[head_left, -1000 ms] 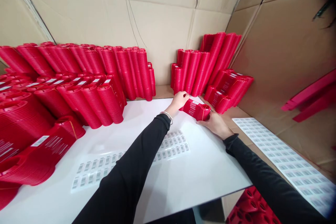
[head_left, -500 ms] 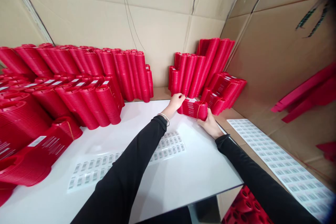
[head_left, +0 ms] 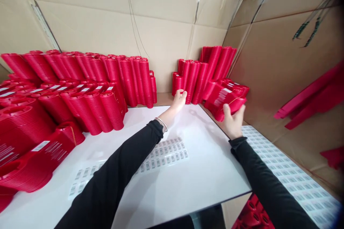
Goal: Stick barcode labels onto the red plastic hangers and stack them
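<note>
Being clasped in the half-closed right grip [head_left: 233, 121], beside the desk [head_left: 193, 171], is a bundle [head_left: 222, 97]; over the desk, the left grip [head_left: 178, 101] is being held curled, contents unclear.

The bundle [head_left: 221, 97] looks plastic, the tabletop [head_left: 204, 171] smooth and glossy

A slim, silvery bracelet [head_left: 162, 124] with a smooth shine circles the left wrist. Next to it, on the elbow side, sits the bunched black left cuff [head_left: 156, 128], which runs into the left sleeve [head_left: 113, 171], long, close-fitting and black, with soft creases in the cloth. On the bracelet's fingertip side, the left grip [head_left: 179, 101] is a bare hand. Well to the bracelet's right, a matching black right sleeve [head_left: 266, 179] ends in a gathered, slightly flared right cuff [head_left: 238, 143]; the right grip [head_left: 233, 120] is bare too.
</note>
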Demonstrator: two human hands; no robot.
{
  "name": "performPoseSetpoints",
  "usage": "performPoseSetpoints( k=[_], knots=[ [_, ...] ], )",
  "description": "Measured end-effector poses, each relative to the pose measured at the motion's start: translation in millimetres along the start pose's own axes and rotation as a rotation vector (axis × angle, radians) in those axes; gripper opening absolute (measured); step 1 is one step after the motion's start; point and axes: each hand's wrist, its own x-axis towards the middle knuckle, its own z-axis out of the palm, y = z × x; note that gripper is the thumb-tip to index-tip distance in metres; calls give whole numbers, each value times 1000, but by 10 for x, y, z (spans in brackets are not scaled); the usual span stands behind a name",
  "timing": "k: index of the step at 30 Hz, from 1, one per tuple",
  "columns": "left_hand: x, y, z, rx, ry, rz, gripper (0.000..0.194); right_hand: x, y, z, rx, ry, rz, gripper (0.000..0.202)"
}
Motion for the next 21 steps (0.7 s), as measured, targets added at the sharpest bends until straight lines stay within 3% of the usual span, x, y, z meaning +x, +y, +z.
performPoseSetpoints(
  k=[2,5,10,14,18,21],
  knots=[
    [-79,129,-37,-59,-16,-35,20,235,72,-28,-78,138,-57,52],
    [-285,278,-56,-129,-53,-86,16,471,223,53,-325,211,-48,55],
    [-819,430,-62,-193,-207,-150,11,452,409,252,-431,223,19,65],
    [-1357,643,-93,-284,-501,-189,11,406,437,261,-395,249,12,64],
    [-1902,953,-181,-294,-792,-140,16,430,435,230,-353,243,10,58],
    [-2204,1054,-252,-258,-931,-155,26,430,430,232,-344,245,12,55]
  ],
)
